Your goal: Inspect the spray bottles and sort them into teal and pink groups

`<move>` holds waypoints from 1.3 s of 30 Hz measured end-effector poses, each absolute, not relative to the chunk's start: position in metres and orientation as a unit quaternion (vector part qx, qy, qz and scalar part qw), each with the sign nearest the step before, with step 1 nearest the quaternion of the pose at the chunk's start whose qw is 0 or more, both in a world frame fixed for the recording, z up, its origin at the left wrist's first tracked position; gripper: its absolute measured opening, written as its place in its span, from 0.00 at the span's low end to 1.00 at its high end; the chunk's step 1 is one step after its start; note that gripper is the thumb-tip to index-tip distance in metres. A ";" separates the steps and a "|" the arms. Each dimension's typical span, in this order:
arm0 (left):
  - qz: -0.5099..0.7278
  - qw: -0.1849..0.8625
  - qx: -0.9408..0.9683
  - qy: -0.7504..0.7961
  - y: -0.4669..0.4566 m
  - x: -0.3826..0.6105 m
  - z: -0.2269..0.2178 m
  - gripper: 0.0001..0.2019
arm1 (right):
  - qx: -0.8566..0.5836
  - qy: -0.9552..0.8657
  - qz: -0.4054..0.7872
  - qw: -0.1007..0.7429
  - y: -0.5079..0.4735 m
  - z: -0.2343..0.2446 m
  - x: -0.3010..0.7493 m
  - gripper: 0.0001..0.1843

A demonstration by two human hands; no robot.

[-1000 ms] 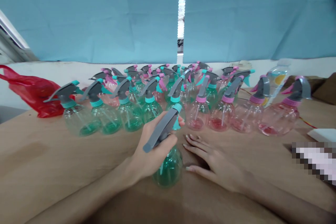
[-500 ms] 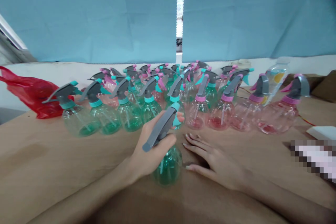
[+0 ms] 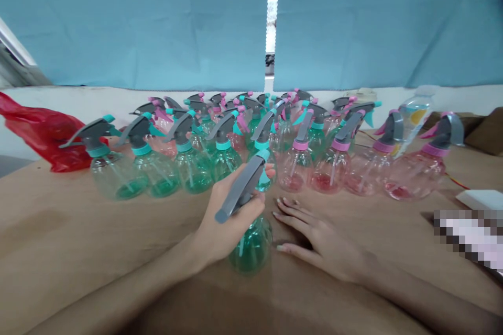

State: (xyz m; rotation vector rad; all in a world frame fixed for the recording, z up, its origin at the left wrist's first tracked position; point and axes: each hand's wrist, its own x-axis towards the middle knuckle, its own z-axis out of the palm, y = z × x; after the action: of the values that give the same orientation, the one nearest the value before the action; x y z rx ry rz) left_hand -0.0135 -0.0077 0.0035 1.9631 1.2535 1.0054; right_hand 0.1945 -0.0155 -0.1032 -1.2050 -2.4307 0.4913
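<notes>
Behind, a broad blue cloth (image 3: 118,21), lightly creased. Beneath, a smooth wood-toned desk (image 3: 58,251). Lined up along its front row, five green bottles (image 3: 196,167) and four pink bottles (image 3: 293,170), all clear, round-bellied plastic; farther back, more, too overlapped to count. At far left, one red bag (image 3: 47,133), thin and crumpled. Flat on the desk, right hand (image 3: 324,238), fingers slightly apart. Just beside it, left hand (image 3: 230,227), fingers clamped around the neck of one green spray bottle (image 3: 253,246), belly below them, smooth grey lever (image 3: 241,188) above.
</notes>
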 end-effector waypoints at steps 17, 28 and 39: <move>0.382 0.285 0.746 0.465 -0.007 -0.015 0.000 0.15 | -0.427 -0.865 0.176 0.195 -0.016 -0.103 0.195 0.32; 0.399 0.285 0.740 0.461 -0.007 -0.013 0.003 0.15 | -0.432 -0.868 0.163 0.182 -0.016 -0.101 0.194 0.33; 0.394 0.329 0.737 0.440 -0.004 -0.015 0.003 0.17 | -0.433 -0.868 0.163 0.180 -0.014 -0.103 0.195 0.32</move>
State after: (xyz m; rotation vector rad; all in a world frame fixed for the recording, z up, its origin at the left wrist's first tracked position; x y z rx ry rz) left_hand -0.0150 -0.0044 0.0028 1.9289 1.1502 1.0318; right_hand 0.1953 -0.0143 -0.1029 -1.2224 -2.4530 0.4598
